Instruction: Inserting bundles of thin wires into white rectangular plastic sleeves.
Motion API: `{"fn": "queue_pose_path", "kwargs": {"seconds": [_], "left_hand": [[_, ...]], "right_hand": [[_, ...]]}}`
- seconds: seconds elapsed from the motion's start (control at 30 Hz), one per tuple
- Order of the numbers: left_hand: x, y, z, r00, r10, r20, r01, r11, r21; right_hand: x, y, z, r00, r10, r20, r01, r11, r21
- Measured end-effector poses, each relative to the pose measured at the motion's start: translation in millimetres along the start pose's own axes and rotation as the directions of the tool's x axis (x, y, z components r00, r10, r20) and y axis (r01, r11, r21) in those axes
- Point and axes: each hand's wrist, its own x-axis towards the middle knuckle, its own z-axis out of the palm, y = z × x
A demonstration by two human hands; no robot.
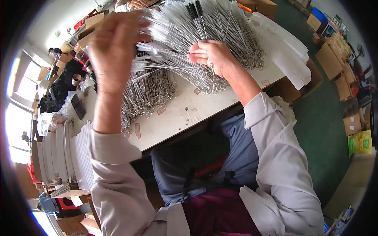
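Observation:
Wire-handled brushes with looped ends lie heaped on the table. In the middle is a large pile of white-bristled wire brushes [232, 35], and a smaller pile of wire brushes [147, 88] lies to its left. My right hand [212, 57] is closed on the thin stems of a few black-bristled wire brushes [195, 11], their dark heads pointing away from me. My left hand [116, 49] is raised above the left side of the table, near the smaller pile. Motion smears its fingers, so their grip does not show.
The pale table [189, 116] runs along in front of my knees. Long white plastic pieces [285, 51] lie at its right end. Stacked white strips [65, 153] stand at the left, near a dark phone-like slab [78, 106]. Cardboard boxes [332, 61] line the right side. Another person's hand [138, 4] shows at the far edge.

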Motion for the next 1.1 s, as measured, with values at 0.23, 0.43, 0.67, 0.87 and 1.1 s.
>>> {"fn": "queue_pose_path", "kwargs": {"seconds": [0.23, 0.43, 0.67, 0.87, 1.1], "left_hand": [[53, 42, -145, 0.993, 0.061, -0.097, -0.053, 0.995, 0.088], [35, 77, -175, 0.974, -0.198, -0.111, 0.196, 0.98, -0.027], [-45, 73, -133, 0.865, -0.317, 0.39, 0.468, 0.789, -0.397], [-96, 50, -106, 0.837, -0.487, 0.252, 0.547, 0.725, -0.418], [-145, 18, -124, 0.771, -0.626, 0.117, 0.623, 0.704, -0.34]], "right_hand": [[7, 6, 0, 1.0, 0.0, 0.012, 0.0, 0.999, 0.04], [3, 2, -13, 1.0, 0.009, 0.019, -0.008, 0.999, -0.053], [-65, -1, 36, 0.886, -0.024, 0.463, 0.14, 0.966, -0.218], [-124, 47, 66, 0.652, 0.233, 0.722, -0.315, 0.949, -0.022], [-166, 87, 46, 0.634, 0.409, 0.657, -0.461, 0.881, -0.103]]}}
